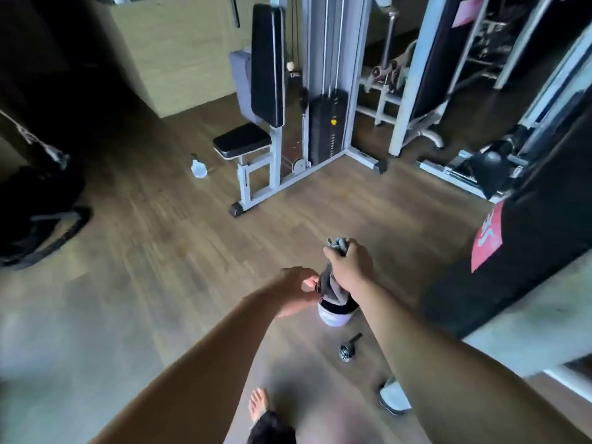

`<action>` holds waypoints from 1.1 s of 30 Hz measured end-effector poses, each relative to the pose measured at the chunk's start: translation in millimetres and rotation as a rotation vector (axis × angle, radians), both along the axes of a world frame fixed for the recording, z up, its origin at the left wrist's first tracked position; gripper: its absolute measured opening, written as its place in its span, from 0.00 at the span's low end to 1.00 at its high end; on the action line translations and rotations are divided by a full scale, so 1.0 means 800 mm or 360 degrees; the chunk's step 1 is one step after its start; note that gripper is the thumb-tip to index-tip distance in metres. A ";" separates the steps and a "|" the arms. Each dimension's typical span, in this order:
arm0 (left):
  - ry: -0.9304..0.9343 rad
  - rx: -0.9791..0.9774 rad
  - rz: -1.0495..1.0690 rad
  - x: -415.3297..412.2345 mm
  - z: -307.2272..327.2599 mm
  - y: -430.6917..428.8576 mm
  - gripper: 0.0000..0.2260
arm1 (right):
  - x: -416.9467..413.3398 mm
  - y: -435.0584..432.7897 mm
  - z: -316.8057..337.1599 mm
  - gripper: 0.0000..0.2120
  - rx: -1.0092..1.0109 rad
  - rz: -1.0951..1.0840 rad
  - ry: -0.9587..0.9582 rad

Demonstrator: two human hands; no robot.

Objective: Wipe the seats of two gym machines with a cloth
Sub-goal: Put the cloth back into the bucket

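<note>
While the right hand (347,262) clenches the bunched top of the grey cloth (330,285), the rest hangs straight down below the fist. The left hand (296,288) sits just beside that hanging part with its fingers at the edge. Blur keeps me from telling whether they pinch it or only touch. I'd guess the cloth is being straightened into a pad for wiping. The black seat (243,141) stands well beyond the grip and not yet touched, with a spray bottle (198,168) on the floor near it.
</note>
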State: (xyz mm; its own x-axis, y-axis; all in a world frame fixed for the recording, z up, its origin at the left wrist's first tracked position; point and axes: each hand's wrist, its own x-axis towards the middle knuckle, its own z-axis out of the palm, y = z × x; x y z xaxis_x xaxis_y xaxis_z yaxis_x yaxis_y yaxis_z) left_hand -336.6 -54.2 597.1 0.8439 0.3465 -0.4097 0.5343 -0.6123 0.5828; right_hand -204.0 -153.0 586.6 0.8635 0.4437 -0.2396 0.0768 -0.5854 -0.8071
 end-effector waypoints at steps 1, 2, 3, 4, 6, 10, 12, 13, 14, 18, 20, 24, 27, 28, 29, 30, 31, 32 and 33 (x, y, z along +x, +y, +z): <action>-0.0014 -0.0030 -0.0060 0.027 -0.004 0.015 0.17 | 0.021 0.014 -0.010 0.21 -0.0006 -0.0107 0.0037; -0.0026 -0.0037 -0.0121 0.053 -0.011 0.030 0.17 | 0.040 0.028 -0.021 0.21 -0.0013 -0.0224 0.0078; -0.0030 -0.0039 -0.0181 0.081 -0.020 0.045 0.17 | 0.060 0.040 -0.031 0.21 -0.0012 -0.0336 0.0124; -0.0031 -0.0055 -0.0234 0.108 -0.030 0.059 0.17 | 0.080 0.050 -0.045 0.21 0.0023 -0.0458 0.0179; -0.0065 -0.0102 -0.0317 0.163 -0.051 0.083 0.19 | 0.119 0.064 -0.065 0.22 0.0062 -0.0691 0.0313; -0.0087 -0.0199 -0.0362 0.252 -0.107 0.109 0.20 | 0.178 0.066 -0.107 0.27 0.0004 -0.0950 0.0545; -0.0014 -0.0284 -0.0319 0.289 -0.141 0.114 0.13 | 0.198 0.065 -0.124 0.29 0.0092 -0.1012 0.0675; 0.0027 -0.0337 -0.0295 0.308 -0.160 0.116 0.11 | 0.206 0.061 -0.136 0.24 0.0200 -0.1073 0.0731; 0.0077 -0.0397 -0.0270 0.325 -0.181 0.117 0.10 | 0.214 0.056 -0.153 0.17 0.0284 -0.1122 0.0807; 0.0210 -0.0645 -0.0126 0.388 -0.304 0.115 0.20 | 0.252 0.038 -0.252 0.08 0.0385 -0.1138 0.1072; 0.0275 -0.0746 -0.0053 0.412 -0.381 0.109 0.19 | 0.271 0.031 -0.324 0.08 0.0372 -0.1112 0.1104; 0.0413 -0.0925 0.0193 0.438 -0.542 0.087 0.13 | 0.300 0.010 -0.474 0.04 0.0230 -0.1048 0.1215; 0.0456 -0.0960 0.0239 0.444 -0.629 0.074 0.14 | 0.316 -0.004 -0.565 0.01 0.0001 -0.1096 0.1180; 0.0474 -0.0958 0.0257 0.446 -0.656 0.069 0.12 | 0.319 -0.008 -0.595 0.02 -0.0086 -0.1099 0.1146; 0.0485 -0.0941 0.0273 0.449 -0.682 0.065 0.11 | 0.324 -0.010 -0.620 0.03 -0.0164 -0.1087 0.1116; 0.0490 -0.0905 0.0287 0.452 -0.706 0.062 0.11 | 0.329 -0.011 -0.642 0.04 -0.0206 -0.1077 0.1101; 0.0487 -0.0875 0.0309 0.453 -0.726 0.060 0.11 | 0.331 -0.011 -0.664 0.05 -0.0235 -0.1068 0.1120; 0.0482 -0.0841 0.0336 0.454 -0.743 0.059 0.11 | 0.333 -0.011 -0.685 0.05 -0.0244 -0.1073 0.1147; 0.0478 -0.0814 0.0371 0.454 -0.758 0.058 0.11 | 0.335 -0.010 -0.702 0.05 -0.0246 -0.1087 0.1166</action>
